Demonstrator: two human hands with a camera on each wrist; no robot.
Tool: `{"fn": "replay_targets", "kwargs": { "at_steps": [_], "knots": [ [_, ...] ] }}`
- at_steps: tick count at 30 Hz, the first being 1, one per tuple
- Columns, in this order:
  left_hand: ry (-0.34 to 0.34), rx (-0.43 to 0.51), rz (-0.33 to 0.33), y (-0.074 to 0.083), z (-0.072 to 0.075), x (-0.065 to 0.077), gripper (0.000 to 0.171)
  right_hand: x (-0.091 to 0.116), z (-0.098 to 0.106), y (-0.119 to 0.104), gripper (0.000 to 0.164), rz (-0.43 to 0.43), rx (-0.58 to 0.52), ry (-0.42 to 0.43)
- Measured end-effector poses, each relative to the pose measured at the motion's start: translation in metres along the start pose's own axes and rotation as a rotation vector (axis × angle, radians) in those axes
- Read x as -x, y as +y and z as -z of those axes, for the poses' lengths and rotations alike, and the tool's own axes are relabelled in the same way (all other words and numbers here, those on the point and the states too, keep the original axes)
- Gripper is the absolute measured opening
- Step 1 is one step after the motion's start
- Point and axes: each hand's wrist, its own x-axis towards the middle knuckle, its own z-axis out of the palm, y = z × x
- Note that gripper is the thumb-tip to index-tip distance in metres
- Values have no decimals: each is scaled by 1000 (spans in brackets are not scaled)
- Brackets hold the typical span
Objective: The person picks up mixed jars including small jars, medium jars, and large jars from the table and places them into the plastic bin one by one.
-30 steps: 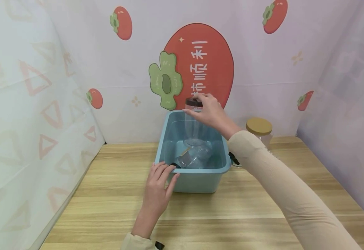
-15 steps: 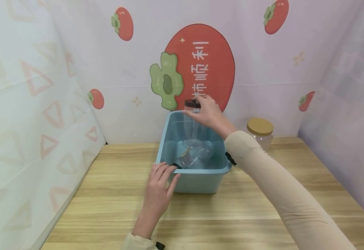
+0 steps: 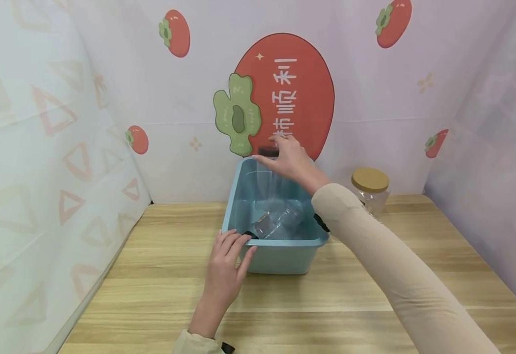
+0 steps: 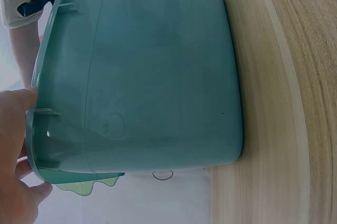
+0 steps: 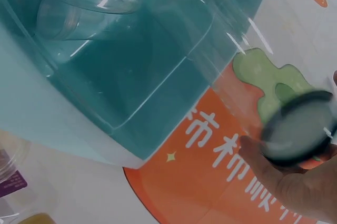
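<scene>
A clear plastic jar with a black lid (image 3: 268, 151) stands upright inside the blue plastic tub (image 3: 280, 258), its top above the far rim. My right hand (image 3: 290, 160) holds it near the lid, thumb at the left and fingers over the top. In the right wrist view the lid (image 5: 300, 128) is blurred and the thumb lies beside it. Another clear jar (image 3: 277, 223) lies on its side in the tub, its black cap at the near left corner. My left hand (image 3: 226, 263) grips the tub's near left rim, thumb outside and fingers over the edge.
Behind my right forearm, a clear jar with a yellow-brown lid (image 3: 370, 180) stands on the wooden table (image 3: 169, 280). White printed cloth (image 3: 182, 88) hangs close behind the tub and along both sides of the table.
My right hand and the upright jar have shifted slightly left, and the lid sits a little lower against the fingers. My left hand has stayed on the rim.
</scene>
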Motion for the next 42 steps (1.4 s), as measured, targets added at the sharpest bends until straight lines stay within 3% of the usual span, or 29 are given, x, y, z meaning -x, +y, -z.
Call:
{"fn": "replay_targets", "kwargs": {
  "at_steps": [5,42],
  "knots": [
    [0,3,4,0,0,0,27,0,2,-2,85,-18,25,-29],
    [0,14,4,0,-2,1,26,31,23,29,85,-17,98,-46]
  ]
}}
